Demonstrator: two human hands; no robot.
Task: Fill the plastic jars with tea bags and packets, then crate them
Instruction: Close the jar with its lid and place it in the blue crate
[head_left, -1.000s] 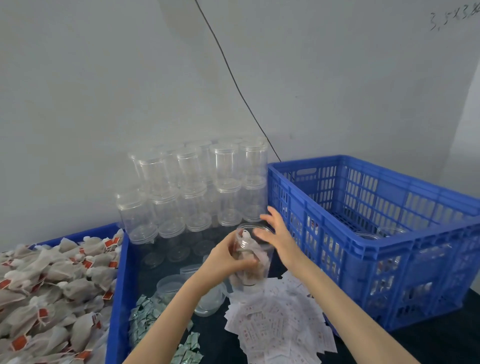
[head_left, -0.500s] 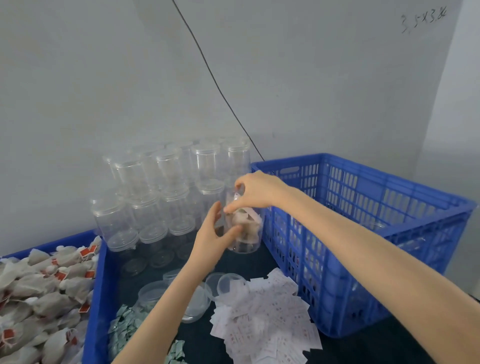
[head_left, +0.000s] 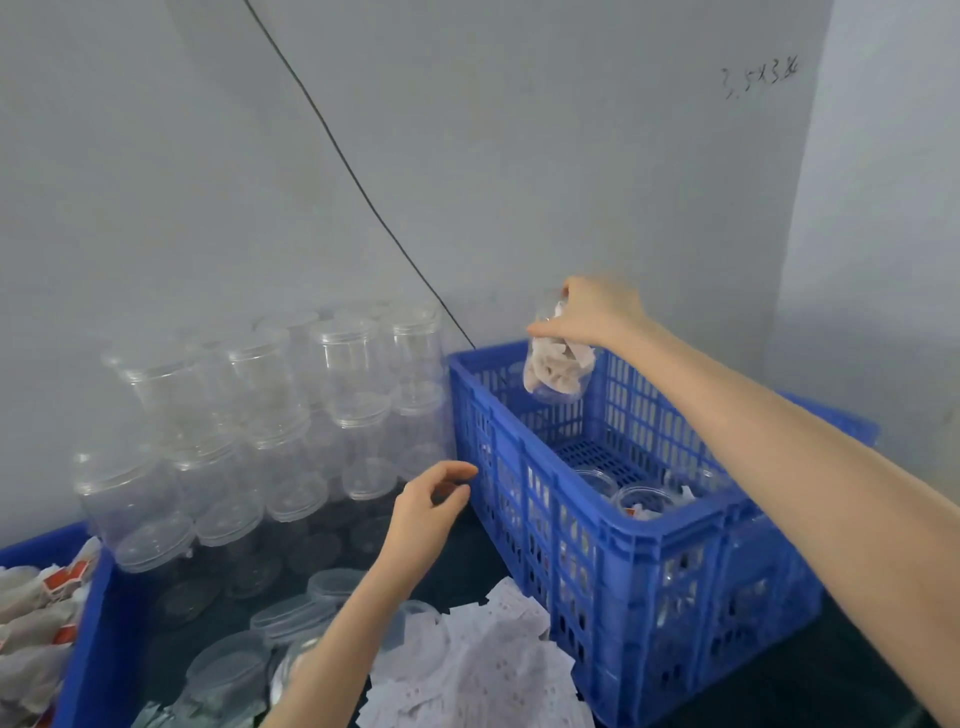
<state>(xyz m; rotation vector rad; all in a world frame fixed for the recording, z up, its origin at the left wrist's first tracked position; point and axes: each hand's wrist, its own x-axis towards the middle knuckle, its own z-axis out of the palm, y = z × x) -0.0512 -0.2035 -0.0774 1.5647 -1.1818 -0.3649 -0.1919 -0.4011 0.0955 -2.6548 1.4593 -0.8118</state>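
Note:
My right hand (head_left: 592, 314) grips the top of a clear plastic jar (head_left: 556, 371) stuffed with tea bags and holds it tilted in the air over the far end of the blue crate (head_left: 597, 525). Filled jars (head_left: 641, 501) stand on the crate's floor near its front wall. Beside the crate's left wall, my left hand (head_left: 428, 506) hovers with loosely curled fingers and holds nothing.
Empty lidded jars (head_left: 291, 410) are stacked against the wall on the left. Loose lids (head_left: 291, 618) and a heap of white packets (head_left: 467, 670) lie on the dark table. A blue bin of tea bags (head_left: 47, 608) sits at the far left.
My right hand lifted the filled jar up and right, from the table to above the crate. The left hand let go of the jar and stayed low beside the crate.

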